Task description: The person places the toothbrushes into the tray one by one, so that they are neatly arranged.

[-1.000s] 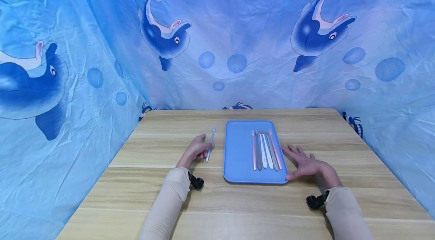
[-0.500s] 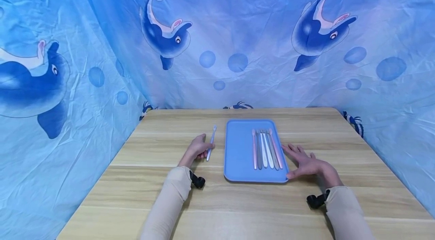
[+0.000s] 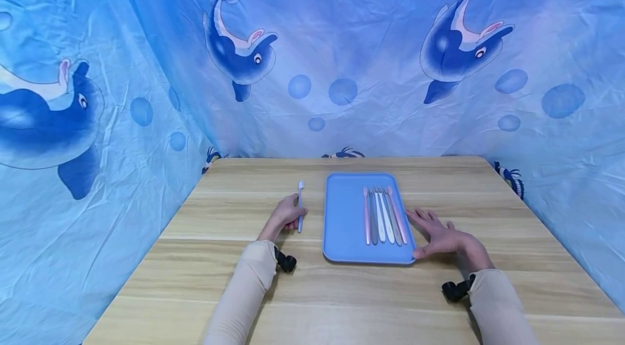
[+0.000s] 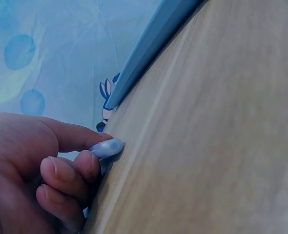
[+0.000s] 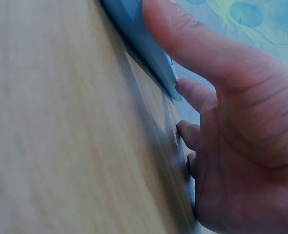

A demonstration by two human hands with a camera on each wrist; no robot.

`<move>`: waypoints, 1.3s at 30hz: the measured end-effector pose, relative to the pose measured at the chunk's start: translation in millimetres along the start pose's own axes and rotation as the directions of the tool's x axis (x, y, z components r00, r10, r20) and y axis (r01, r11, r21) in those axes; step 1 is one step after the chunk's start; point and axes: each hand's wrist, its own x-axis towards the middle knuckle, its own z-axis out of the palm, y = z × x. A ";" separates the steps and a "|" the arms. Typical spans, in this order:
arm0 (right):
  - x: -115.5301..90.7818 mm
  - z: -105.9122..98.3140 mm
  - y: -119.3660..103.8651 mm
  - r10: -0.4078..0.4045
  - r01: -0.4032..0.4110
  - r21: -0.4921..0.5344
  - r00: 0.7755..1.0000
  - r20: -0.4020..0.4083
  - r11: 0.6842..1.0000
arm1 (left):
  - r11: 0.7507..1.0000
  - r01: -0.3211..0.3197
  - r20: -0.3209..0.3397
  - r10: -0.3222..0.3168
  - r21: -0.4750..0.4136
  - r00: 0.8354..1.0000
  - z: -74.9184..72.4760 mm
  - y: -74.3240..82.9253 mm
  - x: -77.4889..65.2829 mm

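My left hand (image 3: 287, 212) pinches a pale blue-white toothbrush (image 3: 300, 204) left of the tray, its head pointing to the far side. In the left wrist view the toothbrush's rounded handle end (image 4: 110, 147) shows at the fingertips, close over the wood. A blue tray (image 3: 342, 250) lies on the table; several toothbrushes (image 3: 380, 220) in pink, grey and white lie side by side on its right half, heads away from me. My right hand (image 3: 439, 234) rests with spread fingers along the tray's right edge, thumb at the near corner, as the right wrist view also shows.
The wooden table (image 3: 244, 312) extends to a blue curtain (image 3: 312, 52) printed with dolphins and bubbles, behind and at both sides. Each wrist wears a small black camera, the left one (image 3: 287, 262) and the right one (image 3: 455, 291).
The toothbrush in my left hand has turned from slanting right to nearly straight away from me, its head shifting left. My right hand and the tray stay put.
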 end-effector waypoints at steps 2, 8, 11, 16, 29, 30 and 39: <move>0.0 -0.2 0.3 -0.003 0.003 -0.001 1.000 0.000 1.000 | 1.000 -0.003 0.002 0.003 -0.001 1.000 0.0 0.4 -0.1; 0.1 -0.7 -0.1 -0.002 0.002 0.001 1.000 0.005 1.000 | 0.999 -0.001 0.009 0.001 -0.034 1.000 -0.3 -0.8 0.7; 0.1 -1.0 -0.6 -0.001 0.001 0.003 1.000 0.005 1.000 | 0.998 0.007 0.019 -0.006 -0.068 1.000 -1.5 -1.2 1.3; 0.3 -1.2 -0.6 -0.002 0.002 -0.001 1.000 0.006 1.000 | 0.990 0.006 0.040 0.000 -0.143 0.999 -5.1 -3.2 2.5; -0.6 -1.1 0.1 -0.006 0.006 -0.007 1.000 0.003 1.000 | 0.955 0.000 0.079 0.025 -0.298 0.997 -7.1 1.1 3.0; -0.7 -1.2 0.0 -0.006 0.006 -0.007 1.000 0.003 1.000 | 0.954 -0.007 0.079 0.032 -0.300 0.996 -7.2 1.4 3.7; -1.5 -1.3 -0.4 -0.004 0.004 0.004 1.000 0.000 1.000 | 0.938 -0.051 0.088 0.086 -0.343 0.992 -7.5 10.0 3.3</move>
